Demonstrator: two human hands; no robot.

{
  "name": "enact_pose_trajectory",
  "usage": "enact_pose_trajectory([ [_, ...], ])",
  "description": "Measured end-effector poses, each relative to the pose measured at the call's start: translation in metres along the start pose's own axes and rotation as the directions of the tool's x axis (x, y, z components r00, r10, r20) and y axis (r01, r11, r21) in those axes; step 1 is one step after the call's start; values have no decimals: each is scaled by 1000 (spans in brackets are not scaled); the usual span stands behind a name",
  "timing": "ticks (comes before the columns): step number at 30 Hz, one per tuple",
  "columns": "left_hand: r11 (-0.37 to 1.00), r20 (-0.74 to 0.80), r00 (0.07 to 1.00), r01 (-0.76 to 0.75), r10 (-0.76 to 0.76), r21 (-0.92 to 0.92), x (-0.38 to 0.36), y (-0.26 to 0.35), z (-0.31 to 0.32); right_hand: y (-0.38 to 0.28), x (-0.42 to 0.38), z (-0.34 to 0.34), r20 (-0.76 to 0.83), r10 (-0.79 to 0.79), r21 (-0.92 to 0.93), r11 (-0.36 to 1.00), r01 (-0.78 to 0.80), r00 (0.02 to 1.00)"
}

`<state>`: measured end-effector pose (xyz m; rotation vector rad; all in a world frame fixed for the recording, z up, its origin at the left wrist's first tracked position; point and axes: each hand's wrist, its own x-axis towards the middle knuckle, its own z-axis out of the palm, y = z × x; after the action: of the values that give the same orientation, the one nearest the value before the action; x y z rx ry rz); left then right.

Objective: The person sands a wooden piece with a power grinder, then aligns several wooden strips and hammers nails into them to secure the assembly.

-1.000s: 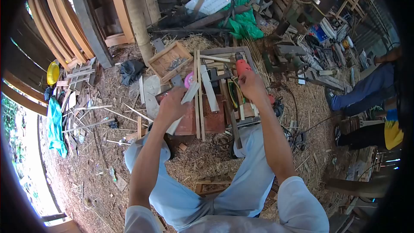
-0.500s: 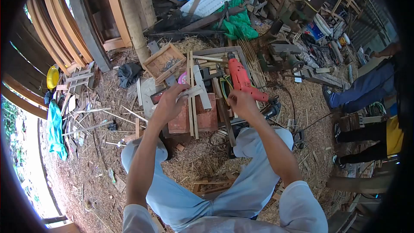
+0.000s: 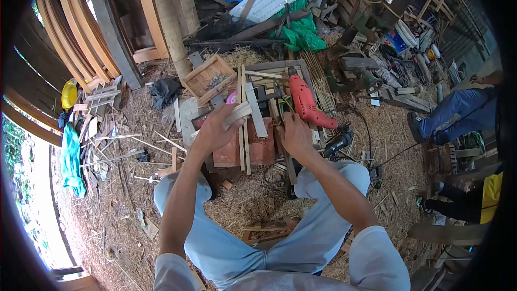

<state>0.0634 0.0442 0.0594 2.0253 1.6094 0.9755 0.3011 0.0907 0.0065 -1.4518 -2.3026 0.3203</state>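
My left hand (image 3: 218, 129) is closed around a short pale wooden piece (image 3: 240, 111), above long thin wooden strips (image 3: 243, 148) lying over a reddish block (image 3: 259, 152). Just right of that piece lies a flat pale slat (image 3: 256, 110). My right hand (image 3: 296, 133) reaches down beside a dark wooden bar, close to a yellow-green looped item (image 3: 286, 105); its fingertips are partly hidden, and whether they hold anything is unclear. A red power drill (image 3: 306, 99) rests just beyond my right hand.
A wooden tray (image 3: 210, 80) with small metal pieces sits behind my left hand. A black bag (image 3: 163, 93) lies to its left. Two people's legs (image 3: 464, 109) show at the right edge. Shavings and sticks cover the ground.
The short piece in my left hand has turned and no longer lies across the slat. My right hand has shifted slightly left and down, its fingers pointing more forward.
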Motion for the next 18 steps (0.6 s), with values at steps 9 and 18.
enact_pose_trajectory([
  [9, 970, -98, 994, 20, -45, -244, -14, 15, -18, -18, -12, 0, 48, 43, 4, 999, -44, 998],
  [18, 364, 103, 956, 203, -276, -909, -29, -9, -38, -38, 7, -47, -97, -2, 467, 883, 47, 995],
])
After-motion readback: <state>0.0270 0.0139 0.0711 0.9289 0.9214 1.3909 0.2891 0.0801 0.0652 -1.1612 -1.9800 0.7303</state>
